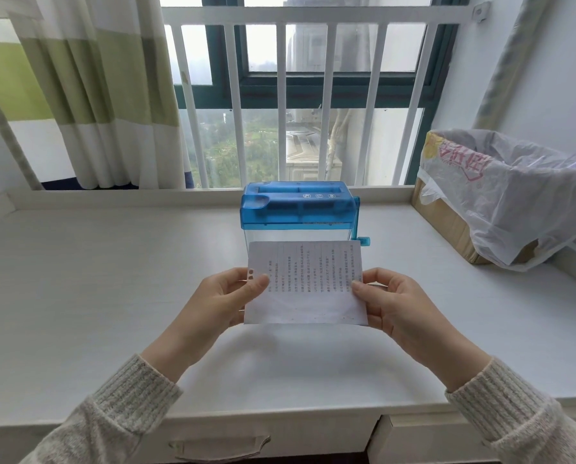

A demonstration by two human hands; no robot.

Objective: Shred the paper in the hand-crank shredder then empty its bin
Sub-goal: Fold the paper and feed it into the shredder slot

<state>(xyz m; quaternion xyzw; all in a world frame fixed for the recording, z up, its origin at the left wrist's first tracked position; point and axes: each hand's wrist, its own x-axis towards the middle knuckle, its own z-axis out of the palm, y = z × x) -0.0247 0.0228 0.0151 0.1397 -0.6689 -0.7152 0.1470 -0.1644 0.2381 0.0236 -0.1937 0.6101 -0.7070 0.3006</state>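
1. While both hands hold it above the white desk (96, 296), the printed paper sheet (305, 283) hangs just in front of the hand-crank shredder (298, 207).
2. Left hand (228, 298) pinches the sheet's left edge, thumb on front.
3. Right hand (395, 304) pinches the right edge likewise.
4. Its blue crank handle (362, 234) hangs on the shredder's right side.
5. A bag-lined cardboard box (447, 226) sits far right.

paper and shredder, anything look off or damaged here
Nothing stands out. The paper is flat and whole, held by the left hand and right hand; the shredder stands upright on the desk.
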